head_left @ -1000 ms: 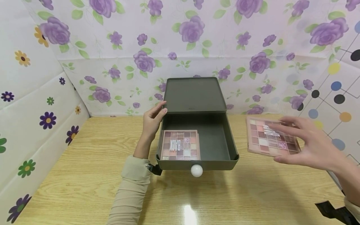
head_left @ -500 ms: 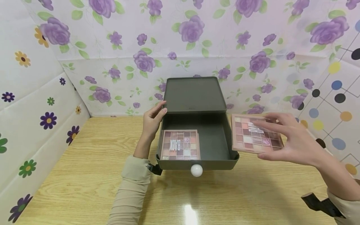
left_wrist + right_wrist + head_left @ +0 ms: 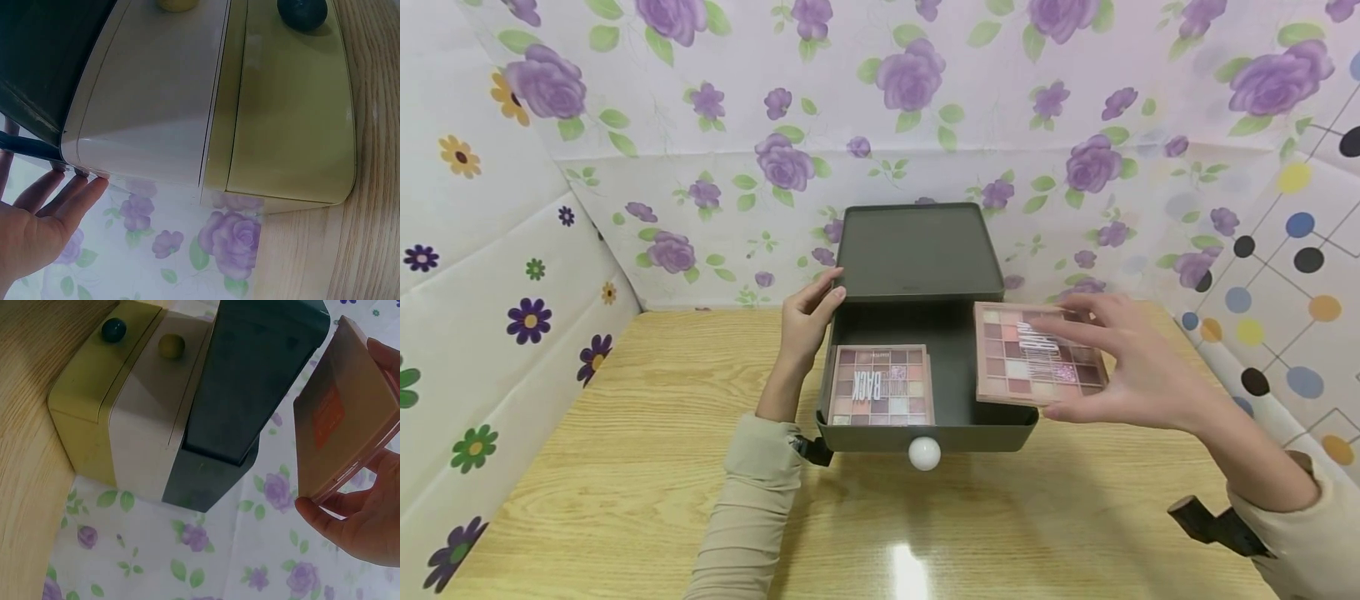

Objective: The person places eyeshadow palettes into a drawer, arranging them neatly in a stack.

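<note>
In the head view a dark green drawer [image 3: 955, 367] is pulled out from under a flat-topped cabinet [image 3: 919, 250], a white round knob [image 3: 924, 453] on its front. One eyeshadow palette [image 3: 880, 387] lies in its left half. Above the drawer's right side, my right hand [image 3: 1112, 358] grips a second eyeshadow palette [image 3: 1037, 354] by its right edge, thumb in front and fingers behind. The right wrist view shows this palette's plain underside [image 3: 344, 412], apart from the cabinet. My left hand [image 3: 808, 317] rests its fingers against the cabinet's left side near the top.
Below the green drawer, the wrist views show a shut pale drawer [image 3: 150, 87] and a shut yellow-green drawer [image 3: 294, 106] with round knobs. The unit stands on a wood-grain table [image 3: 662, 467]. Flowered sheets [image 3: 700, 167] hang at the back and sides.
My right hand has carried its palette leftward, from beside the drawer to over its right half. The left hand, the cabinet and the palette in the drawer stay where they were.
</note>
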The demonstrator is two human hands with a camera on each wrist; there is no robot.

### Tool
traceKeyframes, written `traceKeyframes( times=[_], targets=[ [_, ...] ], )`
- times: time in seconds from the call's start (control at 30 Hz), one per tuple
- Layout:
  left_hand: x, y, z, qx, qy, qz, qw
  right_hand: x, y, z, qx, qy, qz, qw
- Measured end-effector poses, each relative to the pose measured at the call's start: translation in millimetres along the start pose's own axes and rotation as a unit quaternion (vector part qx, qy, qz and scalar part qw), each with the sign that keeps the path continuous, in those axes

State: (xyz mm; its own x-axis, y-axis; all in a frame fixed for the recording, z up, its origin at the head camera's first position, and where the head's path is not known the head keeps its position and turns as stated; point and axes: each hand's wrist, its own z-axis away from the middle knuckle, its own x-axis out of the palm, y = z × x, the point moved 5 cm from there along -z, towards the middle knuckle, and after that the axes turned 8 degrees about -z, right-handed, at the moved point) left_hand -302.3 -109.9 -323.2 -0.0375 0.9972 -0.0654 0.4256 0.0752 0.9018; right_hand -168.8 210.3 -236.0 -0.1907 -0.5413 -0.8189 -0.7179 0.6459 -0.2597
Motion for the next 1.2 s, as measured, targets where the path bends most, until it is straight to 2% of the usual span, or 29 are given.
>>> traceKeyframes(
  times=[0.23, 0.7, 0.97, 1.2],
  targets=[
    [-0.3, -0.7, -0.2, 0.002, -0.006, -0.002, 1.0, 9.8, -7.8, -9.9, 0.007, -0.008, -0.051, 0.9987],
    [-0.3, 1.0, 0.1, 0.002, -0.004, 0.001, 1.0, 28.9, -23.2, -27.5, 0.038, -0.039, -0.064, 0.9965],
    [0.5, 0.1, 0.3, 0.0, 0.0, 0.003, 1.0, 41.4, -31.1, -36.3, 0.031, -0.045, -0.078, 0.9955],
    [0.2, 0.4, -0.2, 0.001, 0.004, 0.0, 1.0, 52.7, -36.9, -47.2, 0.006, -0.031, -0.081, 0.9962]
  ],
)
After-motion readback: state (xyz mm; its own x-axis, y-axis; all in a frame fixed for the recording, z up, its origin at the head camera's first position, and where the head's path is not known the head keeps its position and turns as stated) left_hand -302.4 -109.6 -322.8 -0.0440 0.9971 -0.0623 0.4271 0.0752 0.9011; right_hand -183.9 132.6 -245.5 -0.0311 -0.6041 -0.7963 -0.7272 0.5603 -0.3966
